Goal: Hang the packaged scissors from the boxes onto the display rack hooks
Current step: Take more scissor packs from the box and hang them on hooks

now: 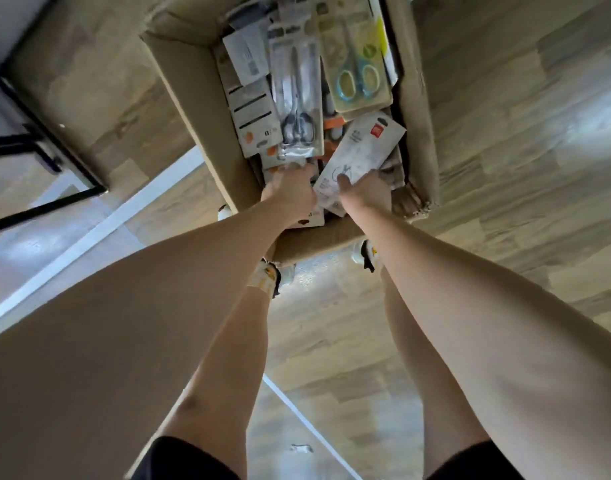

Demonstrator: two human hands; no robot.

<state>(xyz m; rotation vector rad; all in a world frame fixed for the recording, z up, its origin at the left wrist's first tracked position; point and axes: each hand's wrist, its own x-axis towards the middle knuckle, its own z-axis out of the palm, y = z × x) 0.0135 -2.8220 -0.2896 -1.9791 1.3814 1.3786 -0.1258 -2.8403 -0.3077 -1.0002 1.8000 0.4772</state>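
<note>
Both hands (pixel 326 190) reach down into box (pixel 179 74), gripping pkgs (pixel 357 154).

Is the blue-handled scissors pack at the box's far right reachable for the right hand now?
Probably not yet: the right hand already holds a white flat package; the blue-handled scissors pack itself lies uncovered on top.

Soft daylight, fairly dim overall. Pale glare streaks across the floor (pixel 556 140) at right and lower left. Inside the box (pixel 183 84) it's shadowed and slightly blurred. Wide-angle stretch bends the edges, and the near arms loom large and soft.
</note>
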